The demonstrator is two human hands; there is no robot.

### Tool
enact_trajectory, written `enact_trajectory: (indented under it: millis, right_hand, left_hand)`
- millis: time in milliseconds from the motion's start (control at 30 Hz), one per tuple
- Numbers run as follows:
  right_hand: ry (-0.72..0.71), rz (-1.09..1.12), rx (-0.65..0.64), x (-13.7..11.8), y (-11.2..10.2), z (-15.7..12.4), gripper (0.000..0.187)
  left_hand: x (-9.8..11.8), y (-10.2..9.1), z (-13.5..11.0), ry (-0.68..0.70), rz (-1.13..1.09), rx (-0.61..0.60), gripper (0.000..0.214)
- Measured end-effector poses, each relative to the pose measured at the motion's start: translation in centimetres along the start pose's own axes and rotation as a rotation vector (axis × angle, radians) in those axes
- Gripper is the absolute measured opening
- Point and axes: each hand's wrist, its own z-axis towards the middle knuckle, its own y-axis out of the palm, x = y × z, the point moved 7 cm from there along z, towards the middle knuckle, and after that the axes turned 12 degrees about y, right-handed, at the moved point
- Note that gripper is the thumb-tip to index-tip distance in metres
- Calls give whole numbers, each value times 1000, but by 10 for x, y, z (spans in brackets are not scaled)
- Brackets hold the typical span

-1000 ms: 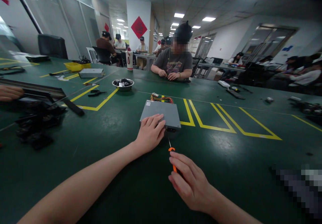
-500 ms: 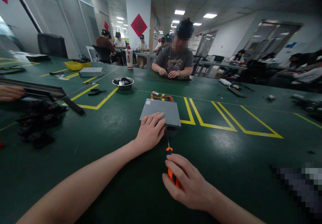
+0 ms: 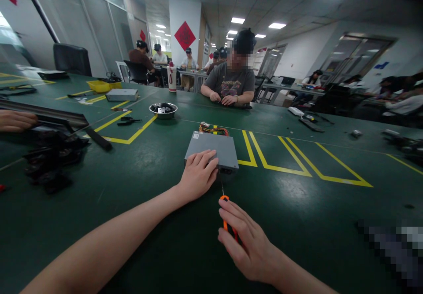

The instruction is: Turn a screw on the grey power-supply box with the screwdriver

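Observation:
A flat grey metal power-supply box [image 3: 220,147] lies on the green table [image 3: 297,214] in front of me, with coloured wires [image 3: 213,130] at its far end. My left hand [image 3: 197,175] rests flat on the box's near left corner, fingers stretched out. My right hand [image 3: 246,241] is closed round an orange-handled screwdriver [image 3: 225,210]. The screwdriver's thin shaft points at the box's near edge.
A metal bowl [image 3: 163,109] of small parts stands further back, with black pliers [image 3: 128,121] beside it. Black parts [image 3: 49,157] and another person's hand [image 3: 16,120] are at the left. A seated person [image 3: 229,82] works across the table. Yellow tape lines mark the surface.
My right hand has turned on the screwdriver handle and shifted slightly; the tool stays pointed at the box's near edge. My left hand has stayed on the box.

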Motion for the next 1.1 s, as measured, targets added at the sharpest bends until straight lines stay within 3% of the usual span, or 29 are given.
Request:
enact_trajectory:
  millis: [133, 333, 500, 700, 833, 933, 1100]
  right_hand:
    - [-13, 5, -40, -1, 2, -2, 19]
    - [114, -16, 74, 7, -3, 0, 20]
    - [10, -2, -18, 0, 4, -3, 21]
    - [40, -102, 90, 1, -7, 4, 15]
    - [-33, -52, 10, -4, -1, 1, 16]
    - [-4, -10, -42, 0, 5, -3, 14]
    - [38, -41, -24, 5, 7, -6, 17]
  left_hand:
    - [0, 1, 0, -3, 1, -14, 23]
    - [0, 1, 0, 10, -6, -2, 23]
    - [-1, 2, -1, 2, -13, 15, 23]
    - [0, 1, -1, 2, -5, -2, 23]
    - [0, 0, 0, -5, -10, 10, 22]
    - [0, 1, 0, 1, -11, 15, 22]
    - [-1, 1, 0, 6, -4, 12, 22]
